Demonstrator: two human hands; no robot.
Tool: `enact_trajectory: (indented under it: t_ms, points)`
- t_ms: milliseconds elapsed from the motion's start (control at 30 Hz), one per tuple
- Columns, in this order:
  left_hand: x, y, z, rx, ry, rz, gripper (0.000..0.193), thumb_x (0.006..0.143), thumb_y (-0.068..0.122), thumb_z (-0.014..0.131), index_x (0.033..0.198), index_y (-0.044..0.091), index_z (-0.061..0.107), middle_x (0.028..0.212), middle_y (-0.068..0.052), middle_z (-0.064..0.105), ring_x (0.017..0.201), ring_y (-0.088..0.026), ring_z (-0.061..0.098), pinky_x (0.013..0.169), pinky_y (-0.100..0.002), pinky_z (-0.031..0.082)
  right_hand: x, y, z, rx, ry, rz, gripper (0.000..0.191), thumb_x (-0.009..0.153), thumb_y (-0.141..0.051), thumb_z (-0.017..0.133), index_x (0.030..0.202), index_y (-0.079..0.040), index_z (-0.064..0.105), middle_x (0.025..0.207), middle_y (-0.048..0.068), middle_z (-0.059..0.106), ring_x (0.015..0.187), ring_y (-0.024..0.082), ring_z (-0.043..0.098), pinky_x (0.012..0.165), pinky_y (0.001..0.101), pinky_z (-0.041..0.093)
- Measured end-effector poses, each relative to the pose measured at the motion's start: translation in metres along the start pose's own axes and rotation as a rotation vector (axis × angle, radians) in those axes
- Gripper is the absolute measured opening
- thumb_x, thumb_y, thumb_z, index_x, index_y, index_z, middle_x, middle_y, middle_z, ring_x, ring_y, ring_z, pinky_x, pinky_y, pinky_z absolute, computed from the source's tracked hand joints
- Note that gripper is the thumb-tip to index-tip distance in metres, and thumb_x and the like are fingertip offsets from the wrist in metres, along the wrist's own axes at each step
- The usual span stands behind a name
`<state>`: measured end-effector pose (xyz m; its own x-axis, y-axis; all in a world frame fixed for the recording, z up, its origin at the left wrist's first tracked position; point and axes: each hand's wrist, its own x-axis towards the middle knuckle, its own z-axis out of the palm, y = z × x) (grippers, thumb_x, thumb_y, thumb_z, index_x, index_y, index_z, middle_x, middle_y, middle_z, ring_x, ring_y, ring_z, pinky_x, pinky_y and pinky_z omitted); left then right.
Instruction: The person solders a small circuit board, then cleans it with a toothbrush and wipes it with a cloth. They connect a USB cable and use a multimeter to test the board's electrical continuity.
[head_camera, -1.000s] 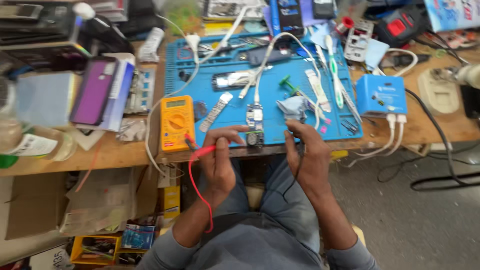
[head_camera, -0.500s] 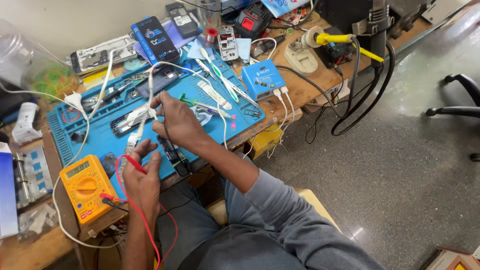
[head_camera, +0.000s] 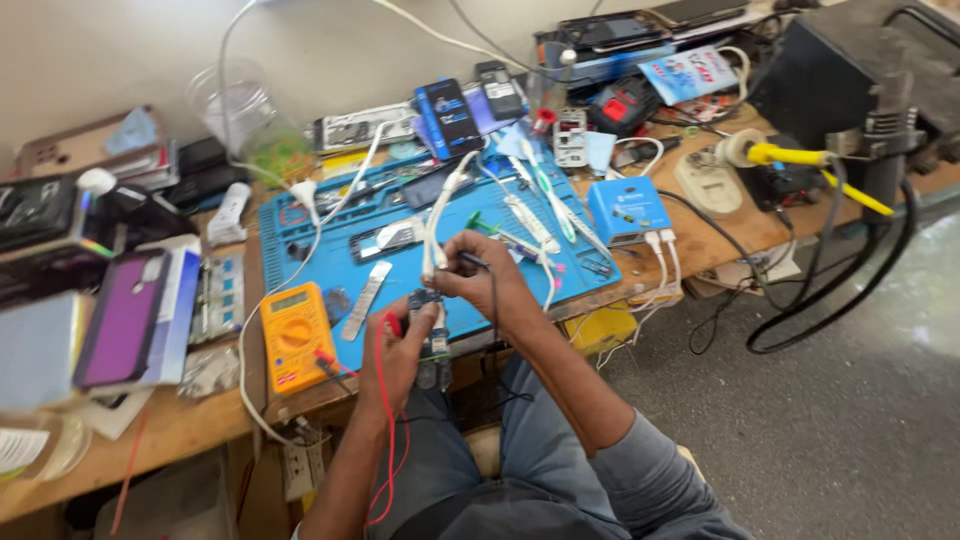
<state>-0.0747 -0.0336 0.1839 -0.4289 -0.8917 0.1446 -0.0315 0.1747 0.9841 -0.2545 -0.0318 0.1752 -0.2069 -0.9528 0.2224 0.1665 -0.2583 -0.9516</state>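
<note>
My left hand (head_camera: 398, 352) holds a red test probe with its red lead hanging down, and it also grips a small dark circuit board (head_camera: 432, 345) at the bench's front edge. My right hand (head_camera: 492, 287) pinches a black test probe (head_camera: 473, 261), tip pointing left above the board, its black lead trailing toward my lap. An orange multimeter (head_camera: 295, 335) lies on the blue work mat (head_camera: 310, 250) just left of my left hand, with both leads plugged in.
The wooden bench (head_camera: 170, 430) is crowded: phones and a purple case (head_camera: 120, 330) at left, white cables, tweezers and tools on the mat, a blue box (head_camera: 627, 208) at right, black equipment and thick cables (head_camera: 850, 290) far right.
The camera swung back toward the bench. My hands lifted the board and probes off the mat edge and brought them together closer to my lap.
</note>
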Motion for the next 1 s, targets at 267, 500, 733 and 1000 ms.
enact_trajectory:
  t_ms: [267, 500, 733, 1000]
  points:
    - [-0.003, -0.006, -0.002, -0.183, 0.020, -0.072, 0.017, 0.097, 0.017, 0.064, 0.092, 0.003, 0.072, 0.079, 0.008, 0.062, 0.073, -0.003, 0.050, 0.064, -0.025, 0.040, 0.009, 0.016, 0.002, 0.236, 0.008, 0.092, 0.027, 0.080, 0.001, 0.081, 0.092, -0.008, 0.058, 0.085, 0.004, 0.071, 0.079, 0.015, 0.070, 0.072, 0.0286, 0.059]
    - [0.005, -0.041, -0.009, -0.218, 0.107, -0.167, 0.022, 0.097, 0.024, 0.070, 0.089, 0.004, 0.065, 0.078, 0.008, 0.055, 0.074, -0.005, 0.049, 0.063, -0.027, 0.040, -0.001, -0.035, -0.006, -0.678, -0.122, -0.008, 0.030, 0.088, -0.018, 0.084, 0.076, -0.003, 0.061, 0.068, 0.008, 0.063, 0.063, 0.014, 0.060, 0.059, 0.0310, 0.049]
    - [0.033, -0.047, -0.011, -0.179, 0.050, -0.084, 0.023, 0.097, 0.023, 0.065, 0.088, 0.002, 0.069, 0.079, 0.004, 0.060, 0.075, -0.007, 0.051, 0.067, -0.028, 0.041, 0.049, -0.132, -0.004, -1.332, 0.185, -0.951, 0.034, 0.114, -0.024, 0.052, 0.091, -0.001, 0.063, 0.093, 0.025, 0.064, 0.085, 0.046, 0.064, 0.071, 0.0502, 0.048]
    - [0.035, -0.044, -0.007, -0.323, 0.058, -0.067, 0.026, 0.096, 0.023, 0.061, 0.099, 0.000, 0.074, 0.088, 0.002, 0.069, 0.087, -0.008, 0.057, 0.083, -0.028, 0.044, 0.185, -0.125, 0.009, -1.667, 0.051, -0.533, 0.063, 0.102, -0.022, 0.054, 0.155, 0.007, 0.036, 0.085, 0.020, 0.073, 0.065, 0.036, 0.071, 0.061, 0.0482, 0.056]
